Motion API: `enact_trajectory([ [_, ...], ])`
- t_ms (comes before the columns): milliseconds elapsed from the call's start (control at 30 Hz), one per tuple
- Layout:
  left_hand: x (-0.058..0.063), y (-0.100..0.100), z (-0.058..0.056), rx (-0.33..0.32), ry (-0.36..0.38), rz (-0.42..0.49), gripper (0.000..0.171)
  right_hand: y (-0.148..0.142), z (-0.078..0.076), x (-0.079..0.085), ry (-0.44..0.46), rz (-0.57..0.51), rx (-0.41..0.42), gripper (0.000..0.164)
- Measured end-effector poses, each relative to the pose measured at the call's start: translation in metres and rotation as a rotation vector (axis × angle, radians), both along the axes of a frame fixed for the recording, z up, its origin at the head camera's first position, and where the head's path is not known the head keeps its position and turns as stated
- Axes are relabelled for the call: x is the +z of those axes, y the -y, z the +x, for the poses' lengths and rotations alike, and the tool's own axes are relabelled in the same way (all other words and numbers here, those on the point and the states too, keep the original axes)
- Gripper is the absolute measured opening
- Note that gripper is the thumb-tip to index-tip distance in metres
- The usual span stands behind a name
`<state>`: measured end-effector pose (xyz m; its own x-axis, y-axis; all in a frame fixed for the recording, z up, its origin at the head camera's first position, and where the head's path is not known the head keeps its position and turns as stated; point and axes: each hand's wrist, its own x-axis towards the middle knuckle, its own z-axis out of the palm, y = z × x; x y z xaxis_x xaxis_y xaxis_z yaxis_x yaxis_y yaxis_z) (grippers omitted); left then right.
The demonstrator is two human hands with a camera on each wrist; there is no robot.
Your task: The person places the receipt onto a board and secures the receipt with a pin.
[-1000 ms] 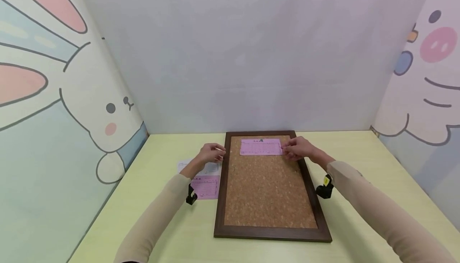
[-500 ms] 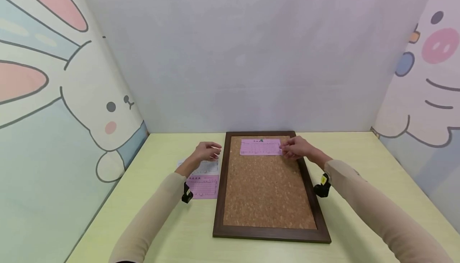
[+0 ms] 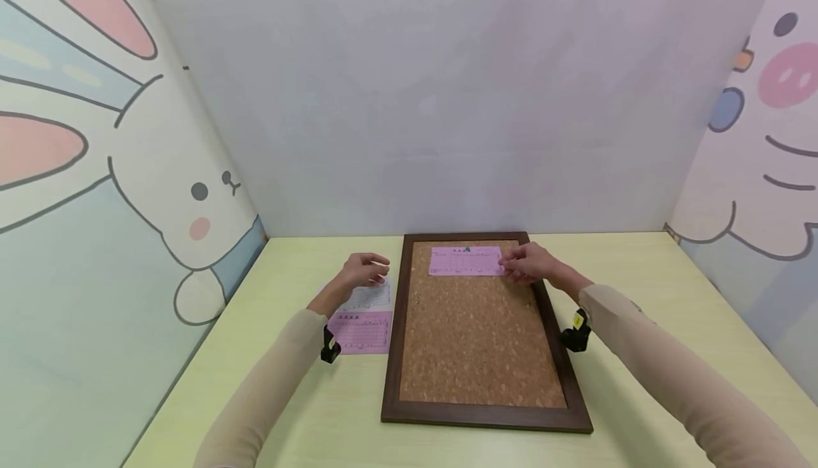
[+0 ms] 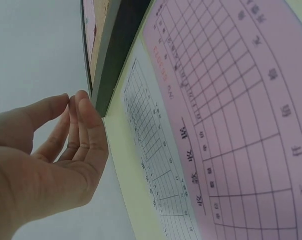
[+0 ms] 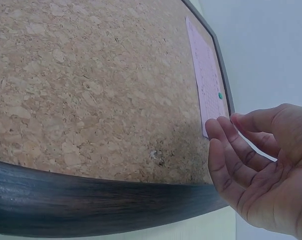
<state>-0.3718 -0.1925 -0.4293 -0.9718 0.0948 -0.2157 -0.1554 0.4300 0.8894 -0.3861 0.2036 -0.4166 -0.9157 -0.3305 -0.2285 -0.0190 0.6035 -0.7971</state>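
Note:
A pink printed form [image 3: 465,262] lies near the far end of a cork board [image 3: 479,340] with a dark brown frame. A green pushpin [image 5: 220,95] stands in the form near its top edge. My right hand [image 3: 529,263] is at the form's right end, fingers loosely bent; in the right wrist view the fingertips overlap the form's end, and I cannot tell whether they touch it. My left hand [image 3: 366,270] hovers left of the frame with curved fingers and thumb near the fingertips. I see nothing held in it. Below it lie a white form [image 4: 155,145] and another pink form [image 4: 225,110].
The board lies on a pale yellow table [image 3: 294,411], its far edge close to a grey-white back wall [image 3: 409,134]. Side walls with cartoon animals stand left and right. Black wrist cameras sit on both wrists.
My left hand has moved left, away from the board's frame, showing more of the forms beneath. The right hand stays at the pinned form's right end. The head view has shifted slightly.

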Motion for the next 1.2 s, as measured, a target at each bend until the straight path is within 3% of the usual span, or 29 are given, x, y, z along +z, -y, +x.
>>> enact_trajectory([
  [633,-0.004,0.017,0.004,0.014,0.010,-0.019,0.034,-0.007,0.003,0.002,0.028,-0.069,0.022,0.027],
  [1200,-0.008,0.034,0.016,0.062,0.004,-0.025,0.031,0.001,0.004,0.000,-0.003,-0.039,0.016,0.029],
])
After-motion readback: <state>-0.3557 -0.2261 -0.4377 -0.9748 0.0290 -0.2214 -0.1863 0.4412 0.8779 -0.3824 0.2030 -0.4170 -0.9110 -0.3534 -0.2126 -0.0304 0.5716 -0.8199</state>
